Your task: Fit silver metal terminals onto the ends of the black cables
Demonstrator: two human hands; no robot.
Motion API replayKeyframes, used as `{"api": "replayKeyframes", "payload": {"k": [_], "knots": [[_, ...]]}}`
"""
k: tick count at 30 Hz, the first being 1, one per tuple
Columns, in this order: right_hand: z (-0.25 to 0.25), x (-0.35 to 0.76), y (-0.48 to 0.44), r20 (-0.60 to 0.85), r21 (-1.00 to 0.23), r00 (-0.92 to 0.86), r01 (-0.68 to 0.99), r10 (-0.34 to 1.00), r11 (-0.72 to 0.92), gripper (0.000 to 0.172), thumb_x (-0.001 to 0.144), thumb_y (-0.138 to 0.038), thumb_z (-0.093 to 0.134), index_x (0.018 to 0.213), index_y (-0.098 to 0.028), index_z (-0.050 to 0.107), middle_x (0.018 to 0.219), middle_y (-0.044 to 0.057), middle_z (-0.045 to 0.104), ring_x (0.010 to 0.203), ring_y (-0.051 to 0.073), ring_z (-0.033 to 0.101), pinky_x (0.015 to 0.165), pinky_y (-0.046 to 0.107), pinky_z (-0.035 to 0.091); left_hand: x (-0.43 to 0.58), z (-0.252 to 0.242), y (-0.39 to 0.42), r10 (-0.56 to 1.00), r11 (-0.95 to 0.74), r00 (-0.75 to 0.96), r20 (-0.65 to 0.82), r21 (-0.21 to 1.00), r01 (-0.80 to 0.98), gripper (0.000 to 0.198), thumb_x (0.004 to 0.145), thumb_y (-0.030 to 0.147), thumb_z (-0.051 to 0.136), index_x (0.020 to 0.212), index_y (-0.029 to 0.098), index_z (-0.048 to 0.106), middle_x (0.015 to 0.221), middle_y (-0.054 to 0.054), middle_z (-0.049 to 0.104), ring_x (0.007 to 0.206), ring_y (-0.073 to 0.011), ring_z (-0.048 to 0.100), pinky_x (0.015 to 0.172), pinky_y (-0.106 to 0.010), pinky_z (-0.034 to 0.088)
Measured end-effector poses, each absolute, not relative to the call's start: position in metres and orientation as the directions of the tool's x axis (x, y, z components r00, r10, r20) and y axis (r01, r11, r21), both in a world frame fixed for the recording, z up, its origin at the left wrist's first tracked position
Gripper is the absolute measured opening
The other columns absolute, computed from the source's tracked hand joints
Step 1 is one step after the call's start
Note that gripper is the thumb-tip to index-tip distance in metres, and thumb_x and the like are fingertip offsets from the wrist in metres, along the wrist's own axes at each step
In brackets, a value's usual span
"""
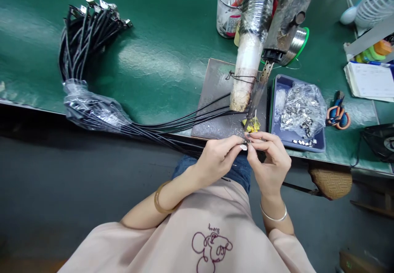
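Observation:
My left hand [220, 156] is closed in a pinch at the end of a black cable, its fingertips meeting those of my right hand. My right hand [271, 158] pinches what looks like a small metal connector, mostly hidden by the fingers. Right above the fingertips, a soldering iron [257, 94] points down in its holder. A yellow sponge-like piece [251, 124] lies under its tip on a grey board [212, 88]. Several black cables [166, 125] run from the left, wrapped in clear plastic [92, 107], and a bundle of metal-tipped cable ends [89, 39] lies on the table.
A white-tipped fume hose [243, 80] hangs over the board. To the right are a blue tray [320, 144] with bagged metal connectors [301, 109], orange-handled cutters [338, 113], paper [372, 80] and a fan [375, 6]. Behind stand a solder spool [294, 45] and a clear tub [227, 12].

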State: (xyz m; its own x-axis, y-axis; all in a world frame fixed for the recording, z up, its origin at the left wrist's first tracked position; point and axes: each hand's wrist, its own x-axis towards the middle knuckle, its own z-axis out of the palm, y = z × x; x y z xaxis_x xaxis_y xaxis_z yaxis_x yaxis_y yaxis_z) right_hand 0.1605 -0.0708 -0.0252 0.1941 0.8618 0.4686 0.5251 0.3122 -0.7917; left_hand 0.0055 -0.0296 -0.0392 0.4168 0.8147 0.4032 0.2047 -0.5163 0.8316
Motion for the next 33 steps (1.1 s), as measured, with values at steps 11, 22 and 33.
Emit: {"api": "replayKeyframes", "payload": {"k": [11, 22, 33], "knots": [[-0.029, 0.172, -0.069, 0.281, -0.92, 0.138, 0.32, 0.95, 0.225, 0.015, 0.09, -0.014, 0.071, 0.098, -0.026, 0.077, 0.104, 0.004, 0.072, 0.093, 0.016, 0.074, 0.077, 0.028, 0.065, -0.006, -0.022, -0.02, 0.854, 0.019, 0.519, 0.036, 0.995, -0.1, 0.015, 0.093, 0.02, 0.062, 0.084, 0.011, 0.07, 0.063, 0.003, 0.055, 0.056, -0.007, 0.046, 0.054, -0.019, 0.039], [-0.031, 0.163, -0.069, 0.253, -0.939, 0.187, 0.285, 0.949, 0.194, 0.009, 0.091, -0.017, 0.069, 0.092, -0.025, 0.075, 0.101, 0.004, 0.072, 0.092, 0.015, 0.072, 0.076, 0.026, 0.063, -0.004, -0.026, -0.023, 0.879, -0.035, 0.475, 0.046, 0.999, -0.032, 0.015, 0.093, 0.021, 0.063, 0.082, 0.012, 0.067, 0.068, 0.002, 0.058, 0.06, -0.0074, 0.047, 0.055, -0.018, 0.039], [-0.034, 0.16, -0.07, 0.151, -0.988, 0.202, 0.059, 0.968, 0.142, 0.007, 0.09, -0.02, 0.071, 0.088, -0.025, 0.075, 0.103, 0.003, 0.071, 0.095, 0.016, 0.074, 0.087, 0.029, 0.063, -0.004, -0.023, -0.026, 0.877, -0.129, 0.466, 0.115, 0.992, 0.0, 0.012, 0.092, 0.019, 0.064, 0.087, 0.012, 0.072, 0.073, -0.001, 0.067, 0.056, -0.0064, 0.044, 0.049, -0.018, 0.034]]}}
